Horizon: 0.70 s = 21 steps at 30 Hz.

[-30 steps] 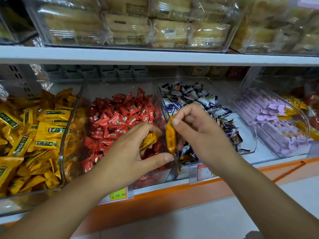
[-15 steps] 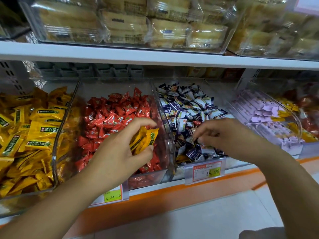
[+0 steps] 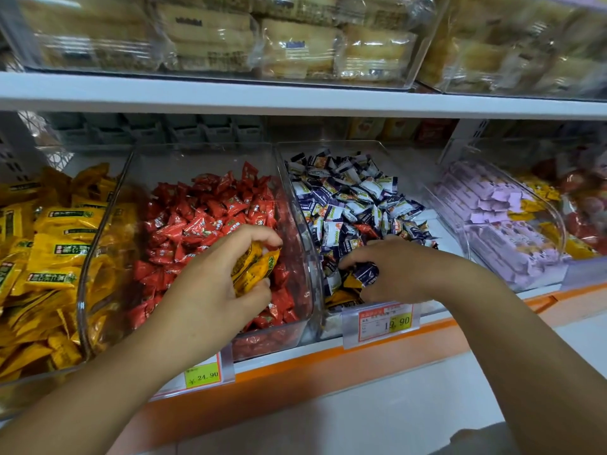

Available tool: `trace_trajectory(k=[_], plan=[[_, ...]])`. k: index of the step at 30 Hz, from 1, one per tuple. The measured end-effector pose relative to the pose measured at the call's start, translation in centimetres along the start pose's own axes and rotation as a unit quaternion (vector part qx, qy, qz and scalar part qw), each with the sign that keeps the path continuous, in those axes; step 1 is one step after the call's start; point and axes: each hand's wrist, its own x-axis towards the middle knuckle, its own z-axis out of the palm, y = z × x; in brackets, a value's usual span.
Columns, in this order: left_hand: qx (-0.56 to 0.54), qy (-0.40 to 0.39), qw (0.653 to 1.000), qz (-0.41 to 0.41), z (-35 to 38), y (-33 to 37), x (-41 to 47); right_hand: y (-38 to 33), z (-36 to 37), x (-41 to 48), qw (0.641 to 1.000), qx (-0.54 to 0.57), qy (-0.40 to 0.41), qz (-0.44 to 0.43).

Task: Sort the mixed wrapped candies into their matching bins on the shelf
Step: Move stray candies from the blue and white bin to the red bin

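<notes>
Right hand (image 3: 394, 270), its yellow piece handed over, is back in the near end of the blue-white bin (image 3: 407, 172), fingers curled among yellow strays (image 3: 341, 297), grip unclear; left hand (image 3: 210, 290) holds collected yellow candies (image 3: 254, 267) over red bin (image 3: 269, 339), undelivered.

One left hand (image 3: 210, 290), one right hand (image 3: 397, 270). At least four candy bins (image 3: 203, 159), two price tags (image 3: 382, 321). Wrapped candies (image 3: 213, 218): uncountable.

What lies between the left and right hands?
Head view: the adjoining clear side walls of the red candy bin and the blue-and-white candy bin separate the left hand, gripping yellow candies, from the right hand.
</notes>
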Motion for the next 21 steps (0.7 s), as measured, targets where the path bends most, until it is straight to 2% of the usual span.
trace_trajectory(k=[8, 12, 17, 21], plan=[[0.006, -0.006, 1.0, -0.008, 0.1, 0.2, -0.1, 1.4, 1.1, 0.7, 0.998, 0.047, 0.021, -0.031], [0.009, -0.006, 1.0, -0.005, 0.1, 0.1, -0.2, 1.8, 1.2, 0.4, 0.993, 0.09, 0.07, -0.044], [0.001, 0.005, 1.0, 0.0, 0.2, 0.6, -0.1, 2.2, 0.5, -0.8, 0.943, 0.276, 0.174, -0.061], [0.016, 0.028, 0.999, 0.008, 0.3, 0.6, 0.0, 1.5, 0.2, -1.4, 0.922, 0.312, 0.21, -0.095]])
